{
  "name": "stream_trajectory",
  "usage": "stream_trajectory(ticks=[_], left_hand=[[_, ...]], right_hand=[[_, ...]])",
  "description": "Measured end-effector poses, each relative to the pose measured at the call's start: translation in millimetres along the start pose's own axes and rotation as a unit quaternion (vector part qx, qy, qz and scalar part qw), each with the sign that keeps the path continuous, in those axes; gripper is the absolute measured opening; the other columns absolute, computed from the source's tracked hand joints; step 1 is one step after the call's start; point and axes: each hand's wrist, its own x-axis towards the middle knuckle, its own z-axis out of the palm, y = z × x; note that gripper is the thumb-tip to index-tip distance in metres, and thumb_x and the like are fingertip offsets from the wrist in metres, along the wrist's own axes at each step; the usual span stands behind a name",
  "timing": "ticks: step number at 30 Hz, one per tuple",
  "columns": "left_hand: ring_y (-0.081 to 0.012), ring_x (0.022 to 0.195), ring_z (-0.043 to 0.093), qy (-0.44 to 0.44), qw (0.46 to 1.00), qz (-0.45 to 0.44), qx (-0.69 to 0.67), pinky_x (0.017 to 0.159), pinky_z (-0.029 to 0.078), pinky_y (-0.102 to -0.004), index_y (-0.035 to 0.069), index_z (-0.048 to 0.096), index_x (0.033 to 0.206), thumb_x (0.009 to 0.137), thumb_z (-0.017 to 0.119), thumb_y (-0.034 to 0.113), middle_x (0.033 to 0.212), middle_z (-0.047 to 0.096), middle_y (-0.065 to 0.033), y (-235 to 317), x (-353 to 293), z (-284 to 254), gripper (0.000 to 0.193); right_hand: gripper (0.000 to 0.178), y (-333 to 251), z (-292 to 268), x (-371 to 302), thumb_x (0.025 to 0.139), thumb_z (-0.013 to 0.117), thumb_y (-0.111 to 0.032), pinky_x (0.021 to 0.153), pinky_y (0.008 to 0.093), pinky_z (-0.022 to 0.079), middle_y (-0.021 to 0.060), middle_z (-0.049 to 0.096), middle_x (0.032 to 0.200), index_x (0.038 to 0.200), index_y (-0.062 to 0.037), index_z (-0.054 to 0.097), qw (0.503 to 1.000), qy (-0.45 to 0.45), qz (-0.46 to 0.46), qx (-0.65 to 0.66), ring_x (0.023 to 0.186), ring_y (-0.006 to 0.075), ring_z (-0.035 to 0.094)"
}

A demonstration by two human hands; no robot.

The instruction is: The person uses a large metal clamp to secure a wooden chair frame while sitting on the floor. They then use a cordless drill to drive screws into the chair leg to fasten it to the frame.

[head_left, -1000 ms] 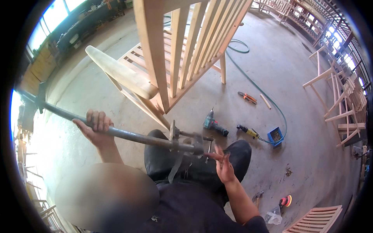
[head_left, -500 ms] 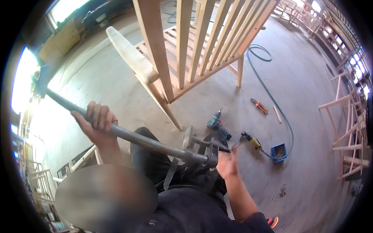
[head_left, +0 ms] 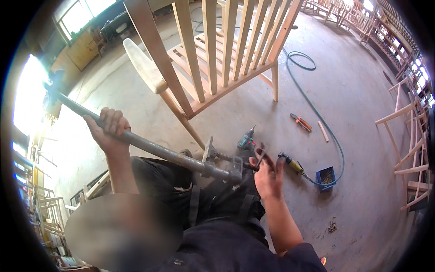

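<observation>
My left hand (head_left: 114,128) is wrapped round the grey pipe of a long pipe clamp (head_left: 158,150), which slants from the upper left down over my legs. Near its lower end sit a flat metal jaw (head_left: 207,149) and a threaded screw (head_left: 225,157). My right hand (head_left: 269,179) is beside the screw's outer end, its fingers stretched out and apart around the small turning handle, slightly smeared by motion. In front of me stands an unfinished slatted wooden armchair (head_left: 210,50), its back towards me. Neither hand touches it.
On the floor lie a green cordless drill (head_left: 247,139), orange-handled pliers (head_left: 301,123), a short wooden stick (head_left: 323,131), and a yellow-black air tool (head_left: 292,163) on a green hose (head_left: 317,109). A blue box (head_left: 325,177) holds small fasteners. Wooden frames (head_left: 410,140) stand at the right.
The clamp's lower end has shifted left and slightly up in view. My right hand has moved up beside the screw's end, its fingers changing position around the handle. My left hand keeps its grip.
</observation>
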Motion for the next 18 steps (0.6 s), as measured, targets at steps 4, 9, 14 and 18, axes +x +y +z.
stream_trajectory(ticks=[4,9,14,18], left_hand=[[-0.0110,0.052,0.037,0.048,0.999,0.021,0.006,0.042,0.033,-0.0257,0.013,0.041,0.076,0.100,0.037,0.070,0.058,0.035,0.0034,-11.5,-1.9,-10.5,0.062],[-0.0105,0.050,0.038,0.096,0.995,0.004,-0.016,0.040,0.034,-0.0251,0.014,0.043,0.076,0.098,0.039,0.071,0.057,0.035,0.0038,-32.1,-2.7,-31.4,0.062],[-0.0090,0.048,0.039,0.151,0.988,0.029,0.006,0.039,0.036,-0.0240,0.014,0.043,0.077,0.099,0.041,0.070,0.056,0.035,0.0050,-21.5,-2.6,-51.5,0.060],[-0.0089,0.048,0.038,0.153,0.987,0.026,-0.043,0.037,0.037,-0.0255,0.015,0.044,0.076,0.097,0.043,0.072,0.055,0.033,0.0060,-25.0,5.4,-58.6,0.060]], right_hand=[[0.086,7.2,-4.9,-38.1,0.103,0.024,-0.067,0.120,0.0480,0.021,0.0112,0.026,0.166,0.140,0.0054,0.051,0.986,-0.054,0.034,-0.155,0.153,0.0300,0.022],[0.080,18.4,-14.1,3.7,0.105,0.024,-0.063,0.115,0.0498,0.029,0.0137,0.045,0.150,0.136,0.0062,0.052,0.964,0.187,0.185,0.035,0.145,0.0292,0.033],[0.072,-2.2,19.1,-7.8,0.105,0.027,-0.063,0.115,0.0459,0.029,0.0106,0.046,0.151,0.133,-0.0027,0.055,0.998,0.026,0.016,-0.056,0.146,0.0275,0.034],[0.071,33.5,-62.3,-43.5,0.105,0.028,-0.062,0.118,0.0441,0.025,0.0110,0.040,0.158,0.135,-0.0033,0.055,0.983,0.001,0.160,-0.086,0.150,0.0278,0.028]])
